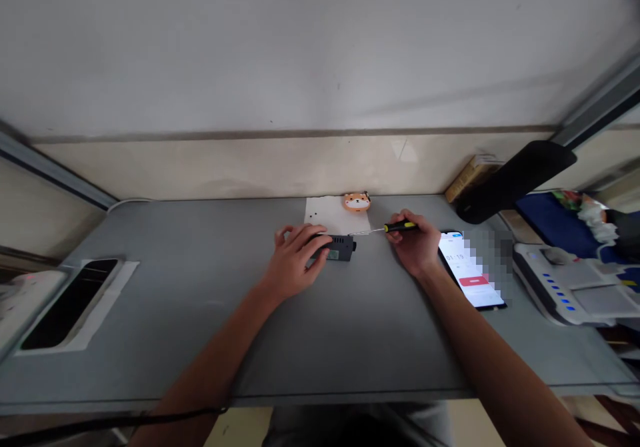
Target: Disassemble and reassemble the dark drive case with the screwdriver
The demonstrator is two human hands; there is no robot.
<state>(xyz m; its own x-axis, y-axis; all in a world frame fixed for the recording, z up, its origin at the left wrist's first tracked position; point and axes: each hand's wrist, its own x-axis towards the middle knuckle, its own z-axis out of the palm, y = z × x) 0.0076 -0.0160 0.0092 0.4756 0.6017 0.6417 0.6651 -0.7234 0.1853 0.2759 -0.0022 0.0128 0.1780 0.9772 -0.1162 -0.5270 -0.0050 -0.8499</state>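
My left hand [299, 260] grips a small dark grey box [343, 248] with vent slots and a greenish label, keeping it on the table. A black knob-like part sticks out at the box's right end. In my right hand [416, 243] is a screwdriver [395, 226] with a black and yellow handle. Its thin metal shaft points left, and the tip is at the box's upper right corner; whether it touches cannot be made out. Behind the box lies a white sheet of paper [325, 210] with several tiny dark pieces, perhaps screws, on it.
An orange animal-face case [357, 201] sits on the paper's right side. Right of my right hand lies a lit phone [470, 273], then a white device with blue buttons [565, 287]. A black cylinder [515, 183] leans at the back right. Another phone [73, 303] lies far left.
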